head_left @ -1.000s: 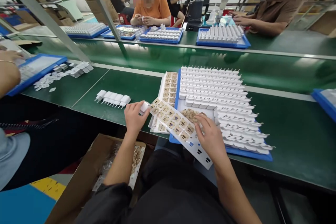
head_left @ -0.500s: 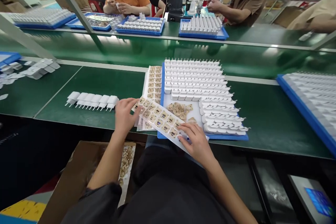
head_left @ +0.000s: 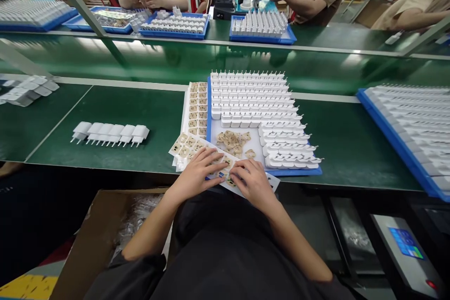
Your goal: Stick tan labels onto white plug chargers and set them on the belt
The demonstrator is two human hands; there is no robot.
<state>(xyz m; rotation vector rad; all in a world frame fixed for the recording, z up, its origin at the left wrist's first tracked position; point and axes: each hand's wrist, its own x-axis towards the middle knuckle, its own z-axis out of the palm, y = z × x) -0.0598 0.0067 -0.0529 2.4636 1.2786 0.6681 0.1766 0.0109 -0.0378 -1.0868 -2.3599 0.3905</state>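
Green bench under me: my left hand (head_left: 198,173) and right hand (head_left: 253,183) lie flat, fingers spread, on the component sheet (head_left: 186,146), hiding its middle. Beyond it, the blue tray (head_left: 298,172) holds white plugs (head_left: 253,98).

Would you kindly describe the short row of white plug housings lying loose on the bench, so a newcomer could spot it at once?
Start at the long green workbench and find the blue tray of white plug housings before the person. Left of it, apart from the tray, lies the short single row of white plug housings directly on the green surface. Unlike its neighbours, it sits in no tray, its metal prongs pointing towards the bench's near edge.
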